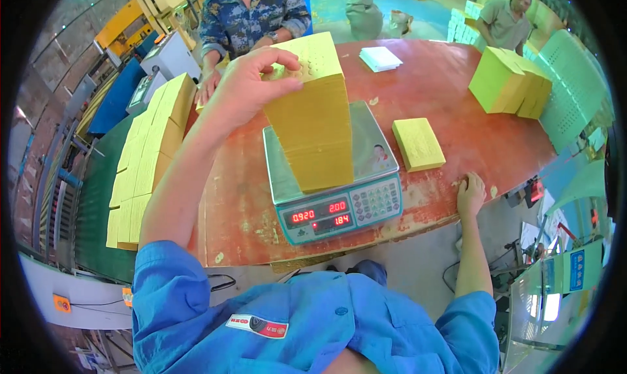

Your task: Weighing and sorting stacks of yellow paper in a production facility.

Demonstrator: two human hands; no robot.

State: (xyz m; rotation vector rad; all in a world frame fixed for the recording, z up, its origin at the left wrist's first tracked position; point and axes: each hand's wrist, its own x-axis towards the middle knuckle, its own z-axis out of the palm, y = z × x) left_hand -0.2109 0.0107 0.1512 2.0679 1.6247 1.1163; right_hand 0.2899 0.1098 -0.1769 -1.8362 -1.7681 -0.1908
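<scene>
Weighing looks to be the step in hand: a tall stack [317, 113] of yellow sheets stands upright on the steel pan of a scale [333, 178], whose red display is lit at the front. The left hand [245, 87] rests on the stack's top near its left edge, fingers curled over the uppermost sheets and thumb against the side, so its grip is closed lightly on the stack's top layers rather than clenched. The right hand [471, 194] lies flat and released on the tabletop [444, 87] close to its near edge, holding nothing, well apart from the scale. My judgement is that the count is being trimmed by adding or lifting sheets, and any such move calls for a steady pinch of a few top sheets without tipping the column, which is tall for its footprint and leans slightly in this bent view. A small pile [418, 143] of the same sheets lies just right of the scale, within easy reach. Farther right sit wrapped yellow bundles [509, 80]; a white pad [380, 59] lies toward the far side. A row of yellow stacks [147, 152] runs along the left, beside the tabletop's edge. Open room is widest between the scale and the bundles; a co-worker's hand [209, 87] rests at the far left corner, and the scale itself sits near the front edge.
</scene>
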